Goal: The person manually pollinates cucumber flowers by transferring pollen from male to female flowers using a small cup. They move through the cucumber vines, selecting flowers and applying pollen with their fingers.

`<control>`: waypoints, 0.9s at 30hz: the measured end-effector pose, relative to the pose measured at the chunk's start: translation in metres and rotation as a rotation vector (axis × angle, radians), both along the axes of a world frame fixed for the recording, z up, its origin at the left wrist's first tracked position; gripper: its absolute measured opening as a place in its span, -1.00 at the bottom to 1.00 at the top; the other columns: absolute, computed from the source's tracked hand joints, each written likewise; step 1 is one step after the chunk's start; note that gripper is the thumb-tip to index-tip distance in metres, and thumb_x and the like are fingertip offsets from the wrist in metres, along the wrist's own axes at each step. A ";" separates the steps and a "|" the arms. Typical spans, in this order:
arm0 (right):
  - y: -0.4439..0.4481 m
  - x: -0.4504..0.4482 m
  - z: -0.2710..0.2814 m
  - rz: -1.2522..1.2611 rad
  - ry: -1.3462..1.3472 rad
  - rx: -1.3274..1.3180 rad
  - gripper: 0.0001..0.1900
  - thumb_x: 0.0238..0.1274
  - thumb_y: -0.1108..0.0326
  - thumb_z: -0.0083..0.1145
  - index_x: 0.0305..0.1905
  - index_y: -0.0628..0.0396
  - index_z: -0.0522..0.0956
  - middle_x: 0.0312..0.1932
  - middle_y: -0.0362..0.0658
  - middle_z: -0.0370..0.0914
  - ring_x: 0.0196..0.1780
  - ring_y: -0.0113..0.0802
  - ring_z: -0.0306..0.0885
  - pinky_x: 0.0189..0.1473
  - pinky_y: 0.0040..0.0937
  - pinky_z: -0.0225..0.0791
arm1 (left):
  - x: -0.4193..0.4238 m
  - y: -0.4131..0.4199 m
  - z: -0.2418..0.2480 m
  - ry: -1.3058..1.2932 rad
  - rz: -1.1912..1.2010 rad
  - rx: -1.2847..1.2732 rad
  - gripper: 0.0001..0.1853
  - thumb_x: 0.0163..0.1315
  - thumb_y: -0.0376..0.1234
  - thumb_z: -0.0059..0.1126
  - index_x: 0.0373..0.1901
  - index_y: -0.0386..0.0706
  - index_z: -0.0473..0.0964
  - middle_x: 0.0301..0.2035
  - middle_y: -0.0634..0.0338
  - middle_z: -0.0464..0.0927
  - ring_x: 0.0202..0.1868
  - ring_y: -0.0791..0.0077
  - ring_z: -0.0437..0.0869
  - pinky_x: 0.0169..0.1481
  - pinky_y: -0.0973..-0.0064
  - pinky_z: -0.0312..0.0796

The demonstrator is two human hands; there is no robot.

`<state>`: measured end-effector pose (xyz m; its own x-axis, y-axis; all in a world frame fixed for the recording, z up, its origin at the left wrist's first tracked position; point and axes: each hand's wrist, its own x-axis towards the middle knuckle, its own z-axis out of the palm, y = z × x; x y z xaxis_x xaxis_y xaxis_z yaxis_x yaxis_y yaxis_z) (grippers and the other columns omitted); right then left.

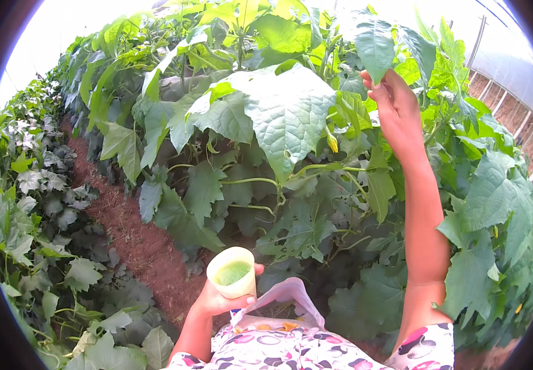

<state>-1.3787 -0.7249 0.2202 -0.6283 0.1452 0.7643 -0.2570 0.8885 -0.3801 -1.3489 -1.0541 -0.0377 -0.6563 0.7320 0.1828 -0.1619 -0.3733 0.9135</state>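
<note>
My left hand point(222, 298) is wrapped around a pale yellow plastic cup point(243, 290) with something light green inside it. My right hand point(398, 104) is raised at the upper right, its thumb and fingertips closed at the lower tip of a large green leaf point(375, 48). Below and left of that hand hangs a yellow flower bud point(332, 142) on the vine. An open light-coloured plastic bag point(296, 296) hangs at my waist, right of the cup, with orange-yellow pieces point(289, 326), perhaps flowers, inside.
Dense climbing vines with broad leaves point(289, 120) fill the space before me. A reddish soil path point(128, 231) runs along the left, beside another row of plants point(31, 222). At the far right stand a greenhouse's translucent cover point(509, 55) and white posts point(523, 125).
</note>
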 end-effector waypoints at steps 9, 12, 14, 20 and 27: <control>0.028 -0.094 0.026 0.156 -0.352 -0.074 -0.74 0.36 0.33 -0.05 0.03 0.04 0.59 0.22 -0.14 0.41 0.23 -0.48 0.33 0.25 -0.46 0.13 | -0.033 -0.041 -0.002 -0.102 0.060 -0.142 -0.34 -0.23 -0.49 0.42 0.02 -0.26 0.37 -0.11 0.02 0.56 -0.04 0.27 0.59 0.09 0.27 0.45; 0.035 -0.077 0.036 0.152 -0.344 0.145 -0.80 0.31 0.38 0.02 -0.06 0.10 0.61 0.16 -0.16 0.48 0.23 -0.42 0.37 0.18 -0.43 0.23 | -0.043 -0.055 -0.008 -0.086 0.074 -0.193 -0.34 -0.23 -0.46 0.45 0.02 -0.26 0.38 -0.12 0.05 0.56 -0.05 0.30 0.59 0.07 0.29 0.46; 0.048 -0.071 0.042 0.183 -0.350 0.218 -0.81 0.27 0.41 0.07 -0.07 0.11 0.61 0.06 -0.16 0.54 0.15 -0.40 0.44 0.12 -0.41 0.29 | -0.050 -0.062 -0.014 -0.031 0.061 -0.250 -0.33 -0.23 -0.46 0.46 0.02 -0.26 0.38 -0.12 0.07 0.56 -0.04 0.32 0.59 0.07 0.30 0.46; 0.085 -0.036 0.049 0.034 -0.432 0.055 -0.86 0.27 0.41 0.11 -0.14 0.17 0.59 -0.19 -0.23 0.61 -0.12 -0.52 0.49 -0.07 -0.45 0.33 | -0.055 -0.054 -0.012 -0.023 0.024 -0.175 -0.31 -0.23 -0.47 0.48 0.04 -0.26 0.37 -0.10 0.09 0.56 -0.03 0.34 0.59 0.08 0.32 0.46; 0.076 -0.032 0.065 0.005 -0.576 -0.006 -0.83 0.23 0.43 0.15 -0.10 0.19 0.57 -0.26 -0.28 0.59 -0.17 -0.63 0.41 -0.11 -0.57 0.28 | -0.044 -0.058 0.002 -0.089 0.140 -0.153 -0.35 -0.22 -0.47 0.45 0.02 -0.26 0.40 -0.11 0.08 0.56 -0.02 0.32 0.59 0.10 0.30 0.45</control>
